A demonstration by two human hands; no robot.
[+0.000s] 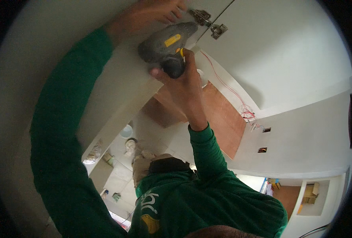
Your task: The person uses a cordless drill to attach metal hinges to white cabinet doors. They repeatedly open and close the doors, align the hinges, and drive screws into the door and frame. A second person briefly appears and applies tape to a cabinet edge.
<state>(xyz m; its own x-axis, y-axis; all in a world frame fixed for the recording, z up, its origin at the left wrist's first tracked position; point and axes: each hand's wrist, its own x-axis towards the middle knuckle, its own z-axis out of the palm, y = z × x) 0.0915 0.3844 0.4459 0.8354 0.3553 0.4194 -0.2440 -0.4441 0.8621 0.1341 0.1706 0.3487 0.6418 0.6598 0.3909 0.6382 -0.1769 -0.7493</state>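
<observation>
My right hand (189,83) grips a grey-and-black drill (162,47) with yellow details, held up against the pale panel overhead. The drill's nose points toward a metal hinge (201,16) on the panel beside a seam. A second metal hinge piece (219,31) sits on the white panel across the seam. My left hand (156,12) is raised at the top edge, left of the hinge, its fingers apart and bent against the panel; part of it is out of frame.
Red wires (247,113) hang near two wall boxes (262,150). Brown boarding (227,127) lies beyond my right arm. Below are a tiled floor (122,178), a bucket (126,131) and a white niche (322,198) with cardboard at the lower right.
</observation>
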